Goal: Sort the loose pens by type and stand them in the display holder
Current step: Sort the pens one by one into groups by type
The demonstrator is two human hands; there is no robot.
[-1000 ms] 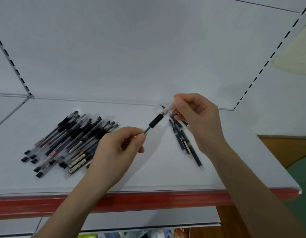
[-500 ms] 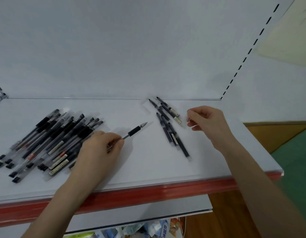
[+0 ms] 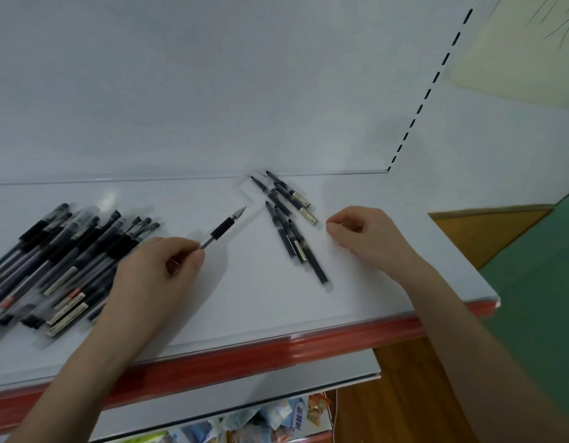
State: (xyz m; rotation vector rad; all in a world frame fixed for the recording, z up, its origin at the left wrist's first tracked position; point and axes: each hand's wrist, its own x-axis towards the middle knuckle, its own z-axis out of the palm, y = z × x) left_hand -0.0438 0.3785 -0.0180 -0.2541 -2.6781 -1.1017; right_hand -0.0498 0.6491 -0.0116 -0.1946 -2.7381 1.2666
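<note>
My left hand [image 3: 155,270] grips an uncapped pen [image 3: 224,230] with a black grip by its rear end. Its metal tip points up and right, just above the white shelf [image 3: 244,308]. My right hand [image 3: 363,235] rests on the shelf to the right, with thumb and fingers pinched on what looks like the pen's clear cap, mostly hidden. A large heap of capped black pens [image 3: 69,260] lies at the left, partly under my left hand. Between my hands lies a small group of slim dark pens [image 3: 289,225]. No display holder is in view.
The shelf has a red front edge strip [image 3: 276,350] and a white back wall [image 3: 212,91] with a slotted upright [image 3: 430,91]. A lower shelf holds packaged goods [image 3: 276,420]. To the right are a wooden floor and a green surface.
The pen came apart from its cap: my right hand drew away to the right with the cap. My left hand lowered the uncapped pen towards the shelf. The view shifted right.
</note>
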